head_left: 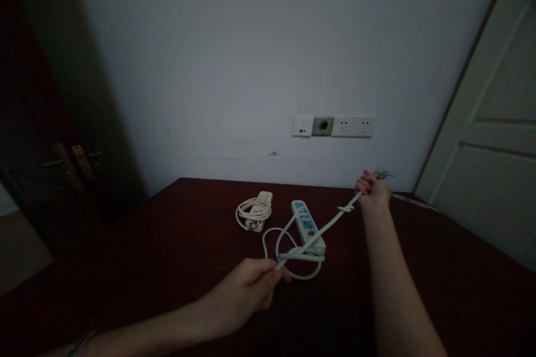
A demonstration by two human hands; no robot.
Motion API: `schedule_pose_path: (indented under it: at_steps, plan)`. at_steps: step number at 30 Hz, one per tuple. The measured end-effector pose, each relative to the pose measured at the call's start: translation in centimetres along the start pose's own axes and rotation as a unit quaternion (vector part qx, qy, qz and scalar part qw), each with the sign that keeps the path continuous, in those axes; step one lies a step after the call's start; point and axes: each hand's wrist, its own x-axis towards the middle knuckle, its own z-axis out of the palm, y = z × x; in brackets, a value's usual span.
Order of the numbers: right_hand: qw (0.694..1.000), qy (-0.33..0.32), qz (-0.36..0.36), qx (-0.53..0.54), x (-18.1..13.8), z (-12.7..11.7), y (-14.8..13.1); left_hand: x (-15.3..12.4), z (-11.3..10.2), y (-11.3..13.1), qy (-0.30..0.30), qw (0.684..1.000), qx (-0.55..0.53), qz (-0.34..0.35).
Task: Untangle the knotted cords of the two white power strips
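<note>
A white power strip with blue sockets lies on the dark red table. Its white cord loops beside it and runs taut between my hands, with a small knot along it. My left hand is closed, pinching the cord near the loops at the strip's near end. My right hand is raised further back, fist closed round the cord's plug end; the plug sticks out behind the fingers.
A second, cream power strip with its cord coiled up lies left of the first. Wall sockets sit above the table's far edge. A white door stands at right, a dark door with a brass handle at left.
</note>
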Motion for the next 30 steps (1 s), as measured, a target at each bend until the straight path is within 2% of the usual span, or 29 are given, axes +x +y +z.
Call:
schedule_pose_path:
  at_steps: [7, 13, 18, 22, 30]
  plan:
    - [1.0, 0.029, 0.006, 0.001, 1.1, -1.7, 0.7, -2.1, 1.1, 1.2, 0.022, 0.993, 0.096, -0.06]
    - [0.999, 0.053, 0.01, -0.008, 2.5, -3.3, 1.3, -3.1, 1.7, 2.0, 0.048, 0.968, 0.236, -0.072]
    - [0.994, 0.103, 0.022, -0.004, 3.3, -5.1, 2.1, -3.6, 1.9, 0.0, 0.03, 0.949, 0.308, -0.066]
    - [0.989, 0.144, 0.027, 0.013, 3.5, -5.9, 2.5, -3.8, 2.1, -1.7, -0.014, 0.949, 0.309, -0.065]
    - [0.989, 0.144, 0.019, 0.032, 3.2, -4.7, 1.7, -4.2, 2.3, -3.5, -0.045, 0.943, 0.323, -0.06]
